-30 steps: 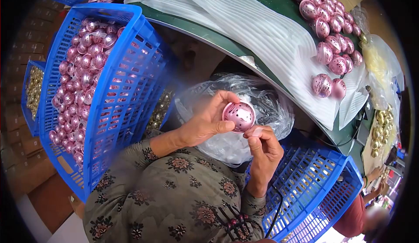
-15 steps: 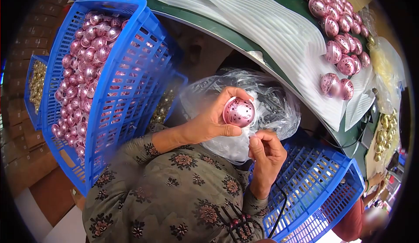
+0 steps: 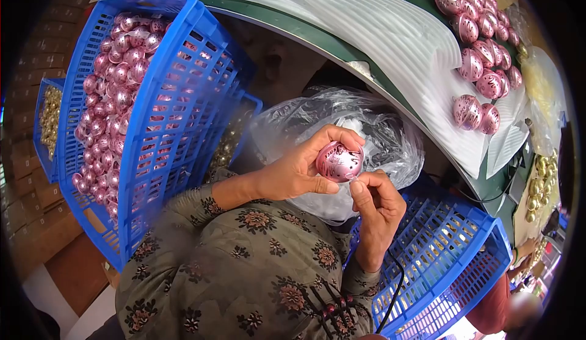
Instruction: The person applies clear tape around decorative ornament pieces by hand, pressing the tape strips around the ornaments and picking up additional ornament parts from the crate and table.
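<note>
My left hand [image 3: 299,172] is closed around a shiny pink Christmas bauble [image 3: 339,162] with dark printed lettering and dots, fingers over the top and thumb below. Just under its lower right edge, my right hand [image 3: 378,209] has thumb and forefinger pinched together. Whatever sits between those fingertips is too small to make out. A clear plastic bag [image 3: 287,123] with white material inside lies open behind both hands, over my lap.
A blue crate [image 3: 165,96] full of pink baubles stands at the left. Another blue crate [image 3: 439,260] is at my right. More pink baubles [image 3: 488,83] lie on white foam sheeting [image 3: 366,22] over the green table [image 3: 268,19]. A co-worker's red sleeve [image 3: 491,306] shows at lower right.
The bauble has turned in my left hand and shifted slightly right. My right hand has come up and its pinched fingertips are now at the bauble's lower edge.
</note>
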A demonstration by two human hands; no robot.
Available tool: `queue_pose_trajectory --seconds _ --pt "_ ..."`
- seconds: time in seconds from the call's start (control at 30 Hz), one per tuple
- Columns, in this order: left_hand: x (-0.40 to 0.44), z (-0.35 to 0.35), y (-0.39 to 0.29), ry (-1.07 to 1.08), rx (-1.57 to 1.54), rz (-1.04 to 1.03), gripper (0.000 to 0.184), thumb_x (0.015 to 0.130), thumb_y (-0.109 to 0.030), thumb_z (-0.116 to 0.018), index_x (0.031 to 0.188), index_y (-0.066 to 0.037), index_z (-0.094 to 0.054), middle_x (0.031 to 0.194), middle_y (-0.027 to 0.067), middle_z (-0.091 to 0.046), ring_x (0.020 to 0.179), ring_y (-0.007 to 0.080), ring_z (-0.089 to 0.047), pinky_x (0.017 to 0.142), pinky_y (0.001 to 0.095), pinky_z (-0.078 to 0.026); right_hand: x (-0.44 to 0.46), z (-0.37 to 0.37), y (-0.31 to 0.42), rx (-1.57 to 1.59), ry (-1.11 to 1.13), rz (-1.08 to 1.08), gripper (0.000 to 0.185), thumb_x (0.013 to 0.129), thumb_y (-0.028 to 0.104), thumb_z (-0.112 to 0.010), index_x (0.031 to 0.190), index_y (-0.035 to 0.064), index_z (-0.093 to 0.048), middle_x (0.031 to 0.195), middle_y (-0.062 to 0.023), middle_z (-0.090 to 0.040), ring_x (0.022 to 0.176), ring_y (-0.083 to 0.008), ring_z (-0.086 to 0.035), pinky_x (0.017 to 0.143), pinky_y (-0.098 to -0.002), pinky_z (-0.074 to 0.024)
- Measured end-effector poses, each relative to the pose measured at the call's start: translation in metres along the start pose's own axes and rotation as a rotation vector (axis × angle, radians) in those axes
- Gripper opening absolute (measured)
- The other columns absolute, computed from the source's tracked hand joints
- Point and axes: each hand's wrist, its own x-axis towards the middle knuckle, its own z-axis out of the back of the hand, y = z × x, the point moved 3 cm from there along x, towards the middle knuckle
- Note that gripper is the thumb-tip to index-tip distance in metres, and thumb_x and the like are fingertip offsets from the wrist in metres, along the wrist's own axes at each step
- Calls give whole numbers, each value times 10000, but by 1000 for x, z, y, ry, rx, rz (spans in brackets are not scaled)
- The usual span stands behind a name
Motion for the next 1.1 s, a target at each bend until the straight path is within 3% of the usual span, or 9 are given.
queue_pose_trajectory --seconds 0.13,0.3,0.4,0.5,0.8,1.1 --pt "0 -2 -2 3 121 -49 542 812 -53 -689 1250 -86 -372 1341 144 -351 1249 193 -391 1031 331 -361 0 -1 1 -44 -5 14 79 827 55 -668 835 -9 -623 703 7 -508 636 -61 -411 575 -210 -316" --pt "-2 -9 -10 -47 -19 29 502 830 -85 -659 1239 -80 -368 1347 147 -337 1240 190 -393 1028 341 -357 0 -2 1 -57 -12 37 78 831 49 -666 843 -14 -622 697 8 -514 632 -61 -415 572 -213 -326" --pt "-2 -6 -4 -97 -94 58 491 830 -99 -652 1224 -89 -360 1344 144 -333 1233 191 -397 1025 343 -360 -3 -3 -1 37 -14 62 78 856 57 -648 855 -12 -612 700 17 -516 614 -48 -438 559 -196 -345" --pt "-3 -3 0 -142 -144 53 485 825 -91 -651 1208 -101 -352 1334 139 -334 1223 191 -405 1022 342 -364 -8 -3 -4 183 -42 -53 77 882 69 -625 881 -3 -599 707 22 -522 595 -35 -466 540 -175 -359" --pt "-4 -6 -5 -138 -79 27 478 822 -62 -645 1195 -110 -350 1327 132 -323 1216 185 -403 1013 334 -371 -6 -10 -6 245 -7 -61 74 897 64 -605 924 -5 -599 715 13 -533 588 -31 -478 520 -167 -361" --pt "-1 -8 -5 -121 -29 -14 389 843 -84 -623 1150 -97 -385 1275 128 -374 1167 174 -434 980 322 -392 -5 -9 -5 129 22 -16 80 877 44 -632 927 -15 -609 755 7 -539 613 -30 -481 534 -169 -379"
